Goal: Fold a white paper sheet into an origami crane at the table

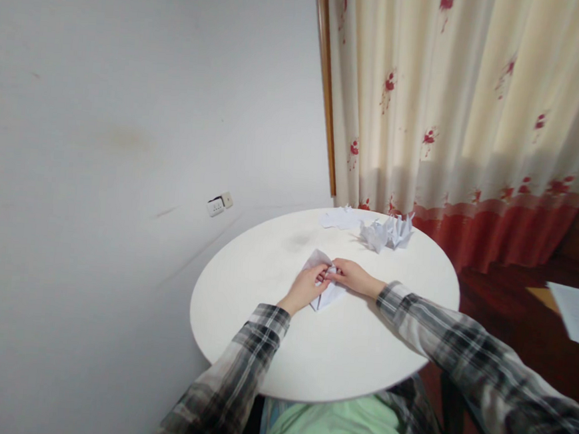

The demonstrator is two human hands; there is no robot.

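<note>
A partly folded sheet of white paper (316,259) lies near the middle of a round white table (261,322). My left hand (306,288) rests on it, fingers curled and pinching a fold. My right hand (352,275) comes in from the right and pinches the same fold, fingertips meeting those of the left. Both arms wear plaid sleeves. Part of the paper is hidden under the hands.
Several folded white paper figures (387,233) and flat white sheets (342,218) sit at the table's far edge. A floral cream-and-red curtain (458,110) hangs behind. A white wall with a socket (219,204) is at left. A dark wooden surface with paper (577,310) is at right.
</note>
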